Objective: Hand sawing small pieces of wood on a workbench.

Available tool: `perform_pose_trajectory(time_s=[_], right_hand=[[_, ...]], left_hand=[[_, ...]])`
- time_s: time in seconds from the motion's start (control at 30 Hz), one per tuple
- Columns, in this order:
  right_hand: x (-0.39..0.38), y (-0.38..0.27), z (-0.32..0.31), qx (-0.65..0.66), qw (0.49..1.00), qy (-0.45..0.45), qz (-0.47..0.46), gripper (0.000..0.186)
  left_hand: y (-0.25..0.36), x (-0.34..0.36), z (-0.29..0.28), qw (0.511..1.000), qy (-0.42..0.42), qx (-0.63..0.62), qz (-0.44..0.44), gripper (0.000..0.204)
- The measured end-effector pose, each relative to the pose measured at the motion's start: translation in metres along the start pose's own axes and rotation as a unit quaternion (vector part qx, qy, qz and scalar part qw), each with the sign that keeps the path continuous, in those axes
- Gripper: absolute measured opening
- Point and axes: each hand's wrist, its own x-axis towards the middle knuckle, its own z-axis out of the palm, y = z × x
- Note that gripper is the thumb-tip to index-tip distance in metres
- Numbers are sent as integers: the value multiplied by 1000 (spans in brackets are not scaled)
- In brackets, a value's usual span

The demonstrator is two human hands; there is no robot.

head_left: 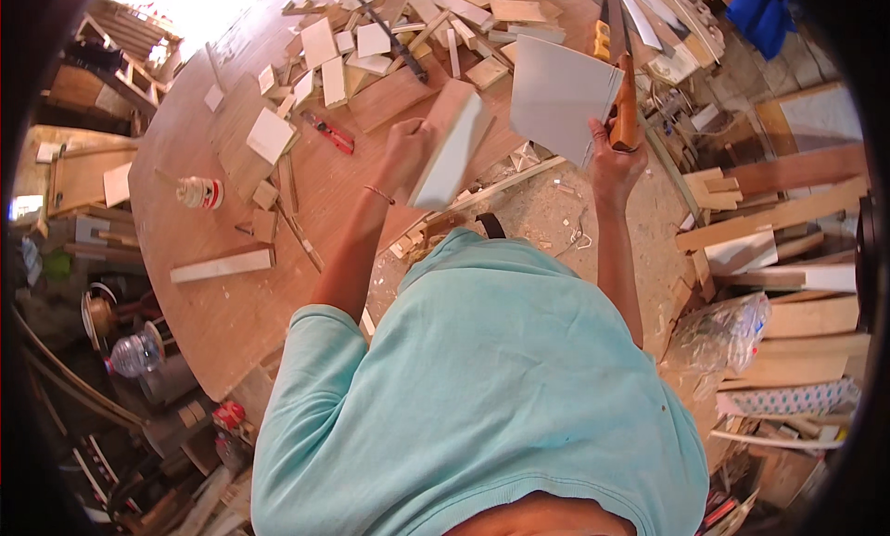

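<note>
My left hand (406, 154) is closed on the left edge of a narrow wooden board (452, 151), which is slightly blurred and has a pale strip along its face. My right hand (616, 170) grips the lower right corner of a broad white panel (564, 95), held up at the table's near edge. Right beside those fingers is the orange-brown wooden handle (627, 109) of what looks like a handsaw; whether the hand touches it, I cannot tell. A yellow-handled tool (602, 43) lies just beyond.
Wood offcuts (320, 44) are heaped on the far side of the round-edged wooden table (185, 286). Left of my left hand lie a red utility knife (329, 133) and a white glue bottle (199, 193). Boards (788, 221) are stacked at right, near a clear plastic bag (718, 337).
</note>
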Motion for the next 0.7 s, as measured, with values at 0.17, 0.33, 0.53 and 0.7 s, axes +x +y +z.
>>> perform_pose_trajectory(time_s=[0.17, 0.33, 0.53, 0.7], right_hand=[[-19, -9, -9, -11, 997, 56, 51, 22], [-56, -7, -7, -43, 986, 118, 107, 22], [-103, -17, 9, -37, 971, 174, 161, 22], [-142, -14, 29, 0, 954, 215, 208, 20]], left_hand=[[-22, 33, -16, 928, -132, -316, -145, 25], [-64, 63, -19, 935, -208, -224, -178, 28], [-81, 79, -27, 978, -206, -26, 1, 44], [-77, 71, -18, 960, -127, 198, 154, 44]])
